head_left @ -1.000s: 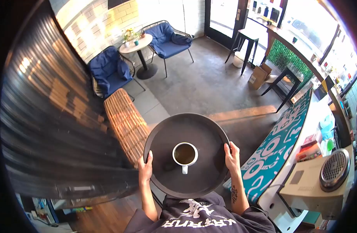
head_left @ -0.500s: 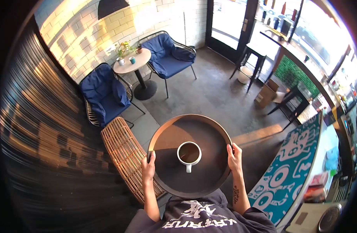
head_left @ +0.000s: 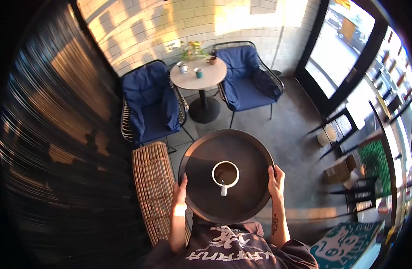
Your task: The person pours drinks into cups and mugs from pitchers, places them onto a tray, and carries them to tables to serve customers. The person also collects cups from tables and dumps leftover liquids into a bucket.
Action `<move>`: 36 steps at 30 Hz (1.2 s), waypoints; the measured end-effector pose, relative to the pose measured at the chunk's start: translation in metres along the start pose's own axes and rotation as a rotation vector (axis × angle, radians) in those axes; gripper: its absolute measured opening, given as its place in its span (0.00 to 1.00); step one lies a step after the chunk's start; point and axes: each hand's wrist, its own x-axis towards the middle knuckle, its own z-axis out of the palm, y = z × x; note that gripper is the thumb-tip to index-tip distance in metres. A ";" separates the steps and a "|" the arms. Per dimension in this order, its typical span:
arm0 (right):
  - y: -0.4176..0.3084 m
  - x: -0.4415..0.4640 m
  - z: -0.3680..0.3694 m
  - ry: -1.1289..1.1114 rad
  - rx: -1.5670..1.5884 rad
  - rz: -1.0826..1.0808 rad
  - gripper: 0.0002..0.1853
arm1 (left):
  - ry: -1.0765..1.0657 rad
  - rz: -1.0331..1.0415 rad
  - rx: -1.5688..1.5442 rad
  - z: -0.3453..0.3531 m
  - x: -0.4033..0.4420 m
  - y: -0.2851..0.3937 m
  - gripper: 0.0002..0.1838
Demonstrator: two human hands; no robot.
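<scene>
1 round, dark tray point(head_left: 201, 195) spans the space in front of the body, the left hand point(head_left: 180, 192) grasping its left edge and the right hand point(head_left: 276, 181) its right edge. On it, near the middle, stands 1 white cup point(head_left: 225, 185) holding dark liquid point(head_left: 226, 172). The tray looks stiff and fairly light, best gripped at 2 opposite sides; the cup is probably ceramic and breakable, its contents easily spilled, its handle point(head_left: 224, 192) the natural hold. That handle points to the near side, toward the wearer. The cup's axis seems upright; the circular tray has no long axis. On the far side, a small table point(head_left: 206, 81) stands between 2 blue chairs point(head_left: 152, 105).
</scene>
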 end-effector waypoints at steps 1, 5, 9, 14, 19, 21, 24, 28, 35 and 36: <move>-0.010 0.024 0.013 -0.027 0.002 -0.013 0.20 | -0.008 0.036 -0.037 0.012 0.009 0.015 0.40; -0.026 0.109 0.073 -0.208 0.080 -0.008 0.18 | 0.162 -0.030 0.077 0.052 0.046 0.078 0.40; -0.027 0.187 0.149 -0.261 0.121 0.001 0.17 | 0.098 -0.063 0.007 0.038 0.163 0.064 0.39; -0.047 0.272 0.235 -0.367 0.206 0.067 0.19 | 0.260 -0.033 -0.004 0.069 0.234 0.138 0.37; -0.051 0.351 0.318 -0.479 0.511 0.356 0.24 | 0.328 0.009 0.028 0.060 0.314 0.164 0.42; -0.059 0.382 0.349 -0.539 0.579 0.412 0.27 | 0.365 0.019 0.056 0.060 0.343 0.177 0.43; -0.018 0.442 0.416 -0.696 0.762 0.408 0.23 | 0.555 -0.019 -0.006 0.069 0.370 0.202 0.38; 0.010 0.513 0.509 -0.714 0.395 0.248 0.21 | 0.491 0.050 -0.231 0.074 0.399 0.229 0.31; 0.065 0.597 0.652 -0.581 -0.011 -0.206 0.50 | 0.561 0.122 -0.332 0.101 0.463 0.247 0.32; 0.066 0.602 0.662 -0.579 -0.011 -0.207 0.51 | 0.636 0.079 -0.359 0.098 0.475 0.233 0.34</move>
